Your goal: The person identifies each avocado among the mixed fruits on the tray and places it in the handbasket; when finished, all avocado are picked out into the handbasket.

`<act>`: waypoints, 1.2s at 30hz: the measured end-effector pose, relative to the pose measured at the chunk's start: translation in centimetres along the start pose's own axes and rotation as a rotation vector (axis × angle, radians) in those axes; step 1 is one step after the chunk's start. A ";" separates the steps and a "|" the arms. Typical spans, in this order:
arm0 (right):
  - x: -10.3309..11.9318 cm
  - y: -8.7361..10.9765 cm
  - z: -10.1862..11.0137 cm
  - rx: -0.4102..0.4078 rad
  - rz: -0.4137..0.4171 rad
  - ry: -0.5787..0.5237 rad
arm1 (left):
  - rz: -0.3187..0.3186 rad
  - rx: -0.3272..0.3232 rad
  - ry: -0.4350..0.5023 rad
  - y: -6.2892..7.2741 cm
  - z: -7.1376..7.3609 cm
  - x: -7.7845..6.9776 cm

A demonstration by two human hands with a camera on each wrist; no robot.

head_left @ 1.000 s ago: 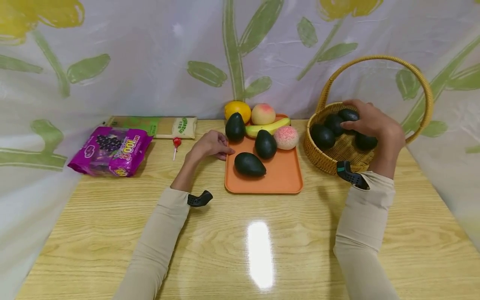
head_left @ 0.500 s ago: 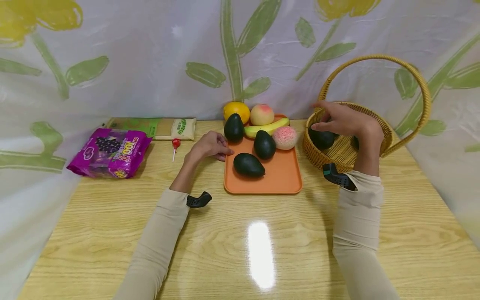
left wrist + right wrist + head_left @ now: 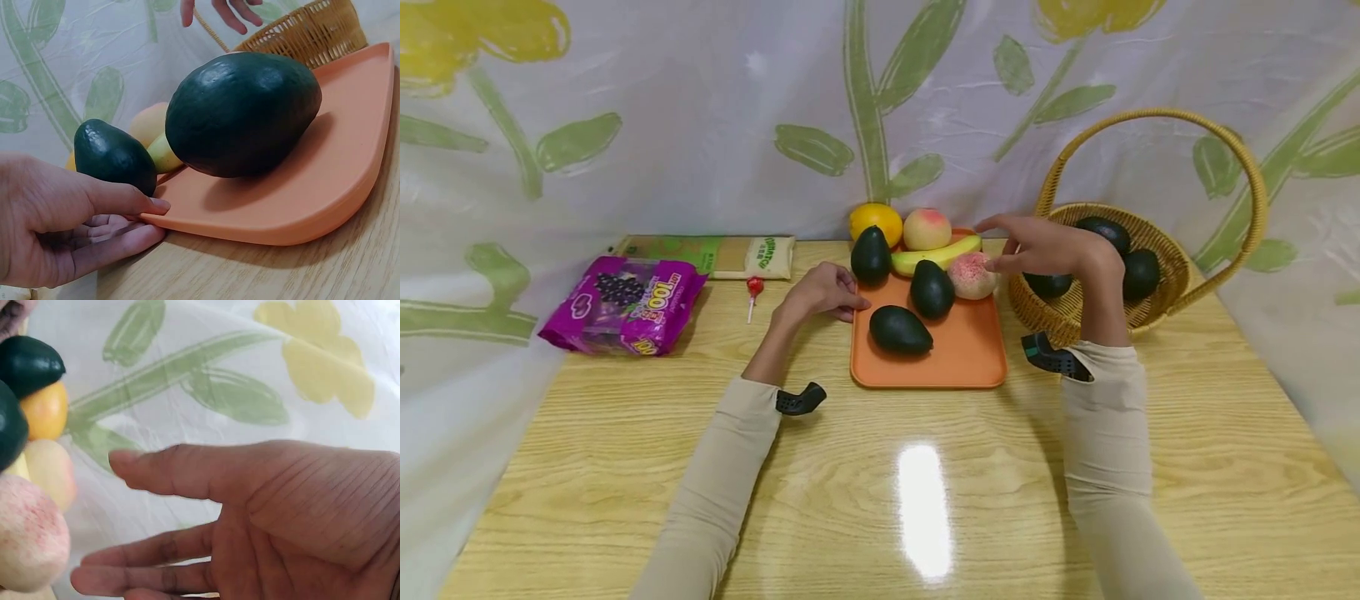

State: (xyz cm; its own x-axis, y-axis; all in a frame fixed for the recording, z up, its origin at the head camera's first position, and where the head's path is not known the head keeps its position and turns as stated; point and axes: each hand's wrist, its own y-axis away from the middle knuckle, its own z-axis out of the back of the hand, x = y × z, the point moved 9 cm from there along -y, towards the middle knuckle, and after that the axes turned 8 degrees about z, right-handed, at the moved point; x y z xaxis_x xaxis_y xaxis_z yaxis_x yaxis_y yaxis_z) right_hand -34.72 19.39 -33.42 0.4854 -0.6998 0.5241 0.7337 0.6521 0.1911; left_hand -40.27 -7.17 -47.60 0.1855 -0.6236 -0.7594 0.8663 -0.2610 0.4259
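- Tray (image 3: 966, 360) is showing plain orange
- Avocados (image 3: 900, 330) are showing dark green
- Basket (image 3: 1032, 318) is showing tan weave
- Bag (image 3: 625, 305) is showing purple
- Cloth (image 3: 805, 83) is showing green leaves, yellow flowers

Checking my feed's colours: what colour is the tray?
The tray is orange; clearest in head view.

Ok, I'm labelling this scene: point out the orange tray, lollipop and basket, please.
Orange tray (image 3: 968, 348), head view, on its bare floor
Lollipop (image 3: 755, 286), head view, on its red candy
Basket (image 3: 1033, 317), head view, on its woven wall
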 end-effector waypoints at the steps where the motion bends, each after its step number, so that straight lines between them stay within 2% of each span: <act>1: 0.2 -0.3 -0.3 0.016 0.008 -0.009 | 0.000 0.001 -0.001 0.0 0.0 0.0; 9: 1.2 -2.5 -2.2 0.085 0.048 -0.067 | 0.007 -0.002 0.002 0.0 0.1 0.2; 16: 1.3 -4.3 -4.5 0.191 0.002 -0.151 | 0.005 -0.001 -0.006 -0.1 0.1 0.1; 27: 0.6 -6.3 -6.6 0.227 -0.132 -0.087 | 0.020 0.009 0.017 -0.2 -0.1 0.1; 36: 0.4 -7.1 -7.6 0.268 -0.140 -0.076 | 0.029 0.015 0.026 -0.1 -0.2 -0.1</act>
State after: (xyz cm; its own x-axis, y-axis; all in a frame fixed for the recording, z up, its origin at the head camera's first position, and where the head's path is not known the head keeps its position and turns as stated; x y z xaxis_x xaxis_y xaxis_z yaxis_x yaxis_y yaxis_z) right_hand -36.12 12.31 -40.85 0.3441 -0.7710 0.5359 0.6346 0.6116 0.4725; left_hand -40.31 -6.97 -47.68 0.2230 -0.6117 -0.7590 0.8532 -0.2542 0.4555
